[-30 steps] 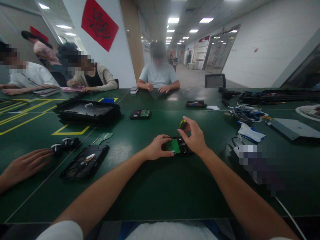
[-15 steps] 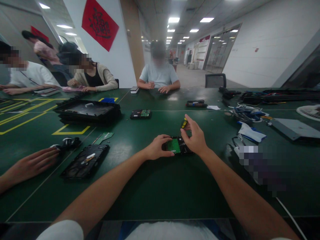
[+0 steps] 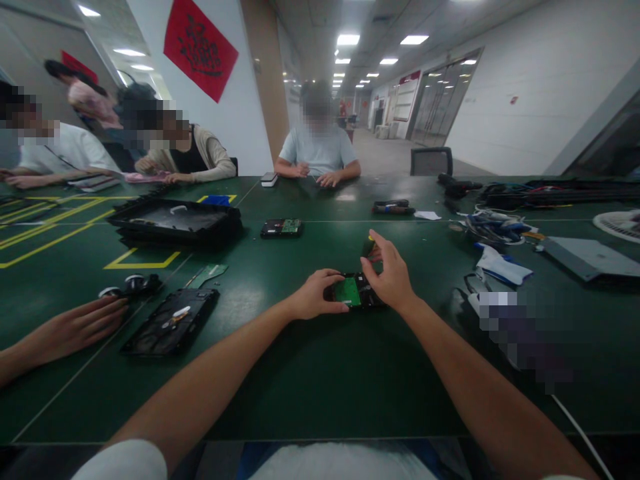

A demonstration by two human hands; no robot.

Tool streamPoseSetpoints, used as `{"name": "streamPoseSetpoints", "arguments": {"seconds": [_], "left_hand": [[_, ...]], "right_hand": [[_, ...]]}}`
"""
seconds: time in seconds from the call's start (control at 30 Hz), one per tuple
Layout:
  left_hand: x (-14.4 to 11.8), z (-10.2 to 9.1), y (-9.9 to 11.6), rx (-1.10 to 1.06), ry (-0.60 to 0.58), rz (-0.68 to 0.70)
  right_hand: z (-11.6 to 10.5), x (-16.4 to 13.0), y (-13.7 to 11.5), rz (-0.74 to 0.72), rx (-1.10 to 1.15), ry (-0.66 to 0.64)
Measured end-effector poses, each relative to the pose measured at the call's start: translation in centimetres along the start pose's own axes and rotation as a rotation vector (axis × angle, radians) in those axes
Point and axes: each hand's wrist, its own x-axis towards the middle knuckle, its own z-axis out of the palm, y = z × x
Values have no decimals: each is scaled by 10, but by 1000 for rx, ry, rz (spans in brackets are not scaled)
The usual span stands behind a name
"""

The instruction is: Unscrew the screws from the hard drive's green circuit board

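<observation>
Flat on the green table lies a hard drive with a green circuit board facing up. My left hand clasps its left end, thumb along the near edge and fingers over the far edge. Above the right end, my right hand grips the black-and-yellow handle of a screwdriver between thumb and fingers. The handle stands roughly upright; its shaft and tip are hidden behind the hand. Another hard drive with an exposed board rests farther back.
To the left are a black plastic casing, a green circuit board piece and a co-worker's hand. Stacked black trays stand behind. Cables, a grey metal box and a partly blurred pouch lie right.
The screwdriver handle has turned in my right hand's fingers, and less of its yellow shows. My left hand keeps its place on the hard drive. The co-worker's hand has shifted slightly right.
</observation>
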Motion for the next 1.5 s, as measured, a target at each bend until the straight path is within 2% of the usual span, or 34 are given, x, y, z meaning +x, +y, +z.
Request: {"name": "streamPoseSetpoints", "arguments": {"seconds": [0.77,1.1,1.5], "left_hand": [[1,1,0,26,10,16],[-1,-3,7,15,-2,7],[-1,-2,4,1,1,3]], "right_hand": [[3,0,4,9,37,30],[2,-1,3,15,30,10],[1,0,1,-1,33,-3]]}}
